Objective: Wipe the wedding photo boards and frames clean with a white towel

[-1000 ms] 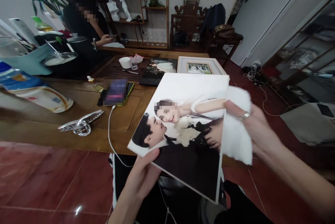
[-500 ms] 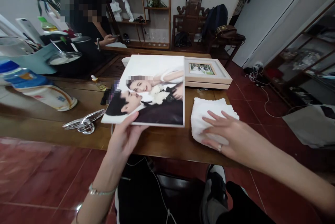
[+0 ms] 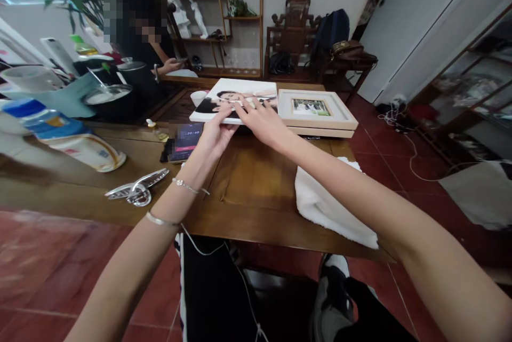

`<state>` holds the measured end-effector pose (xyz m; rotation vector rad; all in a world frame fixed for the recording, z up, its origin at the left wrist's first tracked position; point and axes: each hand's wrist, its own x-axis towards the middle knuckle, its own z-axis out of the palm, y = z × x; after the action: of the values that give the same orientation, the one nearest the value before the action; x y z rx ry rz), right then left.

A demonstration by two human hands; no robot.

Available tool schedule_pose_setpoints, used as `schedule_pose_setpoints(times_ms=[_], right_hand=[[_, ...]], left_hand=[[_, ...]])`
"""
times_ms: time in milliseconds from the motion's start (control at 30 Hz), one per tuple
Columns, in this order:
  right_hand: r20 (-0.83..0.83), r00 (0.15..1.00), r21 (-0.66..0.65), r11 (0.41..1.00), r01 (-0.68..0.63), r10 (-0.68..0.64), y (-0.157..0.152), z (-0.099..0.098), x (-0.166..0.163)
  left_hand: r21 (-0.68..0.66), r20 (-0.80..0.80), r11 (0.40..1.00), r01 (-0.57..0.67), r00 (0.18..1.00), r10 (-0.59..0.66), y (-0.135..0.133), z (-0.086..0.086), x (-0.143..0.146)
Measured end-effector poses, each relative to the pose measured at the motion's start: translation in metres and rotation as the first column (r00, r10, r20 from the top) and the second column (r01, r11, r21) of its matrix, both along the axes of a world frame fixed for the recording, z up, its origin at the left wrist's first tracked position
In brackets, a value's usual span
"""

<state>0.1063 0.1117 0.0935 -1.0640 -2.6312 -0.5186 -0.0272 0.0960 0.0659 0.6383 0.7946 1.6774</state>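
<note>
A white photo panel (image 3: pixel 248 86) printed with a couple's portrait lies almost level over the far part of the table, left of a pale wooden picture frame (image 3: pixel 336 112). My left hand (image 3: pixel 219 131) grips its near edge, thumb on top and fingers underneath. Laid on the printed face is my right hand (image 3: pixel 260 118), fingers stretched and spread. Both hands hide part of the portrait. A crumpled white cloth (image 3: pixel 320 198) rests on the table under my right forearm. Behind my left wrist is a phone (image 3: pixel 186 139) with a lit screen.
A silver hair clip (image 3: pixel 138 187) and a blue-and-white bottle (image 3: pixel 72 139) are on the left of the table (image 3: pixel 256 171). Behind them stand a dark pot (image 3: pixel 136 83) and a small white cup (image 3: pixel 198 97). Another person (image 3: pixel 140 27) sits across the table, holding a phone.
The photo panel has moved away from me and tipped flatter, with my left hand still on it. My right hand has left the cloth for the panel's face. The phone is now uncovered.
</note>
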Motion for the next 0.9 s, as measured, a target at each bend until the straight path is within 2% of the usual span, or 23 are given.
schedule_pose_setpoints(times_ms=[133,200,267,300,400,600,767,900], right_hand=[[-0.016,1.000,-0.019,1.000,0.005,-0.005,0.016,0.002,0.008],[-0.043,0.999,-0.029,0.999,0.017,-0.018,0.020,0.004,0.013],[-0.062,0.998,-0.012,1.000,0.018,-0.019,0.022,0.006,0.017],[-0.068,0.998,0.004,1.000,0.014,-0.014,0.023,0.007,0.019],[-0.090,0.996,0.041,0.999,-0.015,0.019,0.023,0.007,0.020],[-0.124,0.990,0.034,0.998,-0.060,0.064,0.022,0.006,0.014],[-0.115,0.991,0.027,0.997,-0.066,0.068,0.022,0.006,0.011],[-0.135,0.990,0.018,0.999,-0.046,0.048,0.023,0.005,0.014]], left_hand=[[-0.054,0.036,0.978,0.199,0.980,-0.197,-0.007,-0.014,0.001],[-0.202,0.119,0.944,0.263,0.963,-0.242,-0.013,-0.028,0.006],[-0.386,0.192,0.895,0.222,0.969,-0.158,-0.013,-0.041,0.013],[-0.404,0.200,0.891,0.207,0.970,-0.135,-0.009,-0.047,0.016],[-0.418,0.211,0.892,0.172,0.973,-0.088,0.012,-0.057,0.021],[-0.494,0.178,0.867,0.060,0.983,0.034,0.057,-0.062,0.027],[-0.494,0.182,0.867,-0.069,0.967,0.180,0.077,-0.067,0.035],[-0.459,0.246,0.886,-0.071,0.947,0.204,0.085,-0.064,0.030]])
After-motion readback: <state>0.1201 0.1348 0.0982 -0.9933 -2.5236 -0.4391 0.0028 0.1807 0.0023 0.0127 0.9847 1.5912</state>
